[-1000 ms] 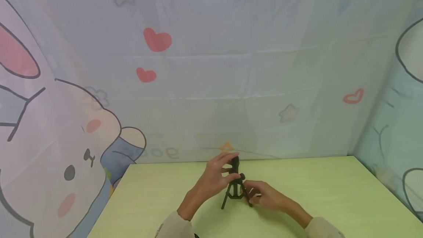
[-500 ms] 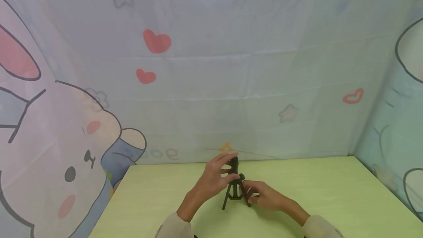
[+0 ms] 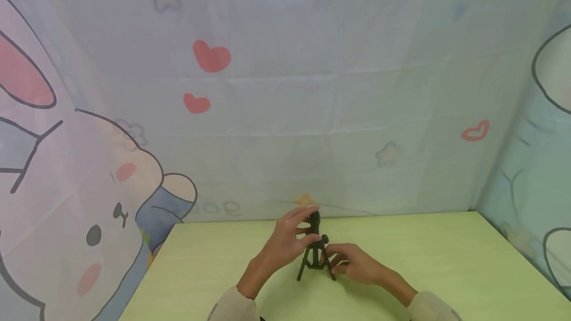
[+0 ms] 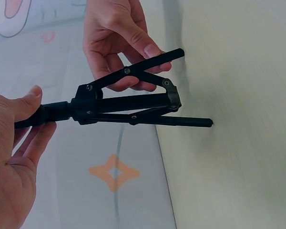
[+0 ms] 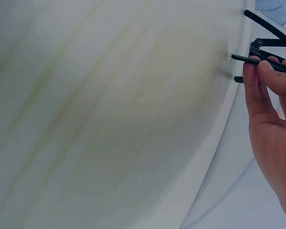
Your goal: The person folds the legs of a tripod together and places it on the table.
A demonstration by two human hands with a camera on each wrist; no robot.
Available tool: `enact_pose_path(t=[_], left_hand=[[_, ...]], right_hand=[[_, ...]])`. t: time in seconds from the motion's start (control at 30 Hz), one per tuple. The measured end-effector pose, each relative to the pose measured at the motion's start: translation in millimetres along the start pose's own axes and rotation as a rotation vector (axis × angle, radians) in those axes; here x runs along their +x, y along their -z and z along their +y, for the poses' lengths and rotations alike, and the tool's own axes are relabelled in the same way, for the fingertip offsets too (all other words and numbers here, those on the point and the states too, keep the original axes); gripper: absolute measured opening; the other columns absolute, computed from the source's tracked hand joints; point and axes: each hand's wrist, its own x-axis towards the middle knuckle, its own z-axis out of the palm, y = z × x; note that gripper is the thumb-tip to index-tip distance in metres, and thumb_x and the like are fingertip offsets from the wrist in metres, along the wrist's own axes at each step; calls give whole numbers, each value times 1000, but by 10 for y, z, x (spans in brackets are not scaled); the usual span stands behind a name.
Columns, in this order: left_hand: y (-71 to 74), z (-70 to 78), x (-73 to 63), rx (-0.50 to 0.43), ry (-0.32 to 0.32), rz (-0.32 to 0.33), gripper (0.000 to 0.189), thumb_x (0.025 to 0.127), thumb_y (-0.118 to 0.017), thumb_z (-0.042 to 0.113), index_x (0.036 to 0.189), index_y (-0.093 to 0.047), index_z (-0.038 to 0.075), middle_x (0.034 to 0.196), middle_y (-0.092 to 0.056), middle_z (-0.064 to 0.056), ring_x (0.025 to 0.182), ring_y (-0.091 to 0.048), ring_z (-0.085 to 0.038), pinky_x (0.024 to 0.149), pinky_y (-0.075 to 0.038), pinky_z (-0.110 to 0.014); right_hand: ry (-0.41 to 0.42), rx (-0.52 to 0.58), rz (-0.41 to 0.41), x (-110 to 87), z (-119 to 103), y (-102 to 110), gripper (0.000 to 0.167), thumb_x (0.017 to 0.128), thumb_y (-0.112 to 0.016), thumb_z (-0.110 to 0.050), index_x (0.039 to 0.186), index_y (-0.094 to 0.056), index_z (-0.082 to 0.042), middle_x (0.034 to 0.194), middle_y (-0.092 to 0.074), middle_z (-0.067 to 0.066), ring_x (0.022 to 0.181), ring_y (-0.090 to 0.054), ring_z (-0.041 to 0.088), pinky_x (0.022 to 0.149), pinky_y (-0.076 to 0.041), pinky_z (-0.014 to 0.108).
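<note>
Head view: tripod was shifted slightly left — neck gripped by left hand, leg pinched by right hand — probably for adjustment.

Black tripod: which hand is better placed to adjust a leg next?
Probably the right hand: it pinches one leg of the black tripod, while the left hand grips the upper part, above the legs, seemingly better placed for steadying.

Pale cartoon-print backdrop; yellow-green table
</note>
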Motion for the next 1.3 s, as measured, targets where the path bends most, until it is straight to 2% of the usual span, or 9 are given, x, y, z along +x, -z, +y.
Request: enact_pose_path(t=[0.27,0.67,0.93,1.17,1.3], left_hand=[[6,13,10,-9,-8,6,62,90,-81,5,147,-57,8,141,-59,-17,117,-63,-33,85,-61,-23],[-13,19,8,-18,-14,7,64,89,-82,4,147,-57,8,139,-60,-13,119,-63,-32,85,-61,-22],[-29,25,9,-26,-22,4,65,89,-82,4,148,-56,8,136,-61,-12,117,-63,-31,86,-61,-22],[-45,20,11,-37,-30,3,65,89,-82,4,148,-56,7,134,-61,-13,116,-63,-30,86,-61,-22],[-49,22,4,-34,-13,-2,64,89,-82,5,148,-56,7,135,-61,-12,116,-64,-30,86,-61,-22]], right_hand=[[35,-43,2,8,3,0,32,93,-66,12,122,-65,-1,117,-70,19,99,-74,34,86,-63,33],[71,-105,42,22,19,-9,27,93,-67,12,116,-67,-3,111,-72,11,100,-73,28,89,-63,36],[78,-178,67,17,8,-10,23,92,-69,11,110,-68,-4,104,-74,5,97,-72,18,91,-60,41],[72,-185,92,13,-30,-35,21,92,-71,7,109,-68,-6,100,-75,3,95,-73,20,94,-59,40],[71,-184,100,9,-37,-49,21,92,-72,6,108,-69,-7,100,-75,3,94,-73,21,93,-59,42]])
